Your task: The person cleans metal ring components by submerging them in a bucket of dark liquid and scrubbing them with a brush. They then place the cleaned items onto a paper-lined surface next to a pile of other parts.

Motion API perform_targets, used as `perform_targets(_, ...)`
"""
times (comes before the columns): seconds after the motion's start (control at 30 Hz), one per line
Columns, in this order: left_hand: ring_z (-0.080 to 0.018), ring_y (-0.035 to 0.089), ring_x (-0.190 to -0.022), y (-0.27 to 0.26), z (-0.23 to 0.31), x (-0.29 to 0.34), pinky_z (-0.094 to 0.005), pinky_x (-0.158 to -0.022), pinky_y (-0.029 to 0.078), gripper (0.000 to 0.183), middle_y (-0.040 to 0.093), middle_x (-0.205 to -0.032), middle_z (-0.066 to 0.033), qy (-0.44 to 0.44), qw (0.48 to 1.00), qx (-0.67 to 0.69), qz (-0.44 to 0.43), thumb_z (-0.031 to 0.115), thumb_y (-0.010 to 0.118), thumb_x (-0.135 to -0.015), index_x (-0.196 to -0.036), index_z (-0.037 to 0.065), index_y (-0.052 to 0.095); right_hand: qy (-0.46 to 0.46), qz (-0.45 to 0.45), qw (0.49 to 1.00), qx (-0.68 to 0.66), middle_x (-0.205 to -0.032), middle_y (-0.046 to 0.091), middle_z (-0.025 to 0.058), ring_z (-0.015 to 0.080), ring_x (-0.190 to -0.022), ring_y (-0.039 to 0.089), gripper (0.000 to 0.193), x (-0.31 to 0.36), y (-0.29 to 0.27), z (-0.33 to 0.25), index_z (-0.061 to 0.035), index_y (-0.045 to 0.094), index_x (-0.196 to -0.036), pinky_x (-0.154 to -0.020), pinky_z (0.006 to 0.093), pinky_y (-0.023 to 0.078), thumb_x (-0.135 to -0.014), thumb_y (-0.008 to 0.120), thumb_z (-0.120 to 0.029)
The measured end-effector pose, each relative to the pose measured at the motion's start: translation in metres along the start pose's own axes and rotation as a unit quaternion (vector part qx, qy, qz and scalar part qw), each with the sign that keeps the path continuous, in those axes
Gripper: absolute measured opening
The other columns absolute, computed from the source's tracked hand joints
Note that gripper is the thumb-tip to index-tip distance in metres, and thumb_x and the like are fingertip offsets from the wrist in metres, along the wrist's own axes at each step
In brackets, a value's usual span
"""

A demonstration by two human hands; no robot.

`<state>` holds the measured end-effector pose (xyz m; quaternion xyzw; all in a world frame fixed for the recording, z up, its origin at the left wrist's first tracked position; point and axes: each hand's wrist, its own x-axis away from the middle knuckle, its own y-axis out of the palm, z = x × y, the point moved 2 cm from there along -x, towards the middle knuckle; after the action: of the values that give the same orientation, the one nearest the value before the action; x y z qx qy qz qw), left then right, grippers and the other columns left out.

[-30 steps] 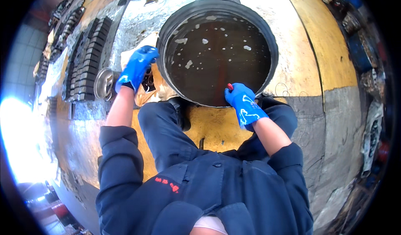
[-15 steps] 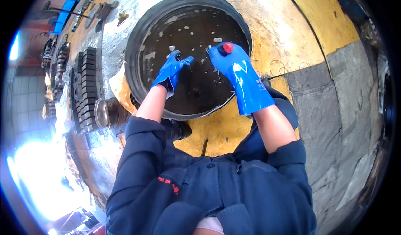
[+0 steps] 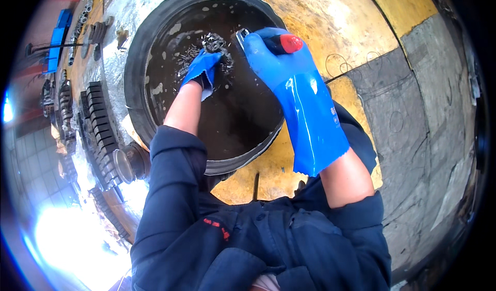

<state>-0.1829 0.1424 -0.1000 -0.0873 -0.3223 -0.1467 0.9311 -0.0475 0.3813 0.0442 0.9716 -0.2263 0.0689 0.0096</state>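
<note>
A wide black tub [image 3: 139, 94] holds dark liquid [image 3: 227, 120] with pale flecks floating on it. My left hand [image 3: 204, 63], in a blue rubber glove, is at the liquid's surface with its fingers bent inward. Beside the fingers, a glittering dark lump [image 3: 214, 43] shows amid splashes; whether it is a wet part or churned liquid, I cannot tell. My right hand [image 3: 274, 58], in a matching long glove, is closed around a tool with a black-and-red handle [image 3: 291, 43]. Its metal end [image 3: 242, 35] sticks out by the fingertips, over the tub's right side; its exact kind is hidden.
To the left stand a row of dark blocky track-like segments [image 3: 101, 128] and a round metal cup-shaped part [image 3: 124, 166]. Farther off is a blue metal piece [image 3: 60, 37] beside a rod with discs [image 3: 94, 34]. Yellow and grey worn floor sheets [image 3: 387, 100] lie to the right.
My left hand has dipped into the liquid, and splashes now surround it. The right hand, still gripping the tool, has come up a little closer. The tub appears shifted left in view.
</note>
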Motion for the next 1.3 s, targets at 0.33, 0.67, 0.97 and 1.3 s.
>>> perform_targets(0.33, -0.0405, 0.074, -0.122, 0.075, -0.026, 0.005, -0.0466, -0.102, 0.059, 0.059, 0.077, -0.131, -0.0276, 0.15, 0.928, -0.335, -0.06, 0.025, 0.082, -0.085, -0.137, -0.003, 0.073, 0.031, -0.018, 0.993, 0.114, -0.096, 0.079, 0.0163, 0.0342, -0.093, 0.075, 0.03, -0.003, -0.011, -0.021, -0.005, 0.08, -0.102, -0.085, 0.0445, 0.06, -0.099, 0.075, -0.034)
perform_targets(0.67, -0.0425, 0.072, -0.127, 0.053, -0.086, 0.019, -0.0481, -0.106, 0.058, 0.06, 0.073, -0.138, -0.0283, 0.205, 0.81, -0.528, -0.152, 0.028, 0.086, -0.088, -0.137, -0.002, 0.071, 0.045, -0.065, 0.987, 0.138, -0.106, 0.08, 0.024, 0.0447, -0.104, 0.077, 0.044, -0.009, 0.0, -0.001, -0.0054, 0.08, -0.106, -0.094, 0.0503, 0.061, -0.098, 0.073, -0.048)
perform_targets(0.97, -0.0357, 0.068, -0.14, 0.035, -0.108, 0.062, -0.0444, -0.119, 0.052, 0.071, 0.071, -0.151, -0.0235, 0.145, 0.837, -0.492, -0.188, 0.027, 0.088, -0.093, -0.154, 0.001, 0.064, 0.028, -0.068, 0.991, 0.108, -0.103, 0.081, 0.0221, 0.0437, -0.101, 0.078, 0.044, -0.006, 0.006, 0.003, -0.0057, 0.08, -0.104, -0.093, 0.0502, 0.061, -0.098, 0.073, -0.049)
perform_targets(1.3, -0.0356, 0.067, -0.139, 0.008, 0.041, 0.056, -0.0445, -0.119, 0.05, 0.08, 0.071, -0.149, -0.0242, 0.179, 0.918, -0.348, 0.062, 0.045, 0.087, -0.094, -0.156, 0.003, 0.063, 0.047, -0.034, 0.996, -0.074, -0.11, 0.084, 0.0109, 0.0237, -0.1, 0.079, 0.038, -0.013, -0.019, -0.027, -0.0067, 0.081, -0.121, -0.094, 0.0372, 0.061, -0.1, 0.075, -0.037)
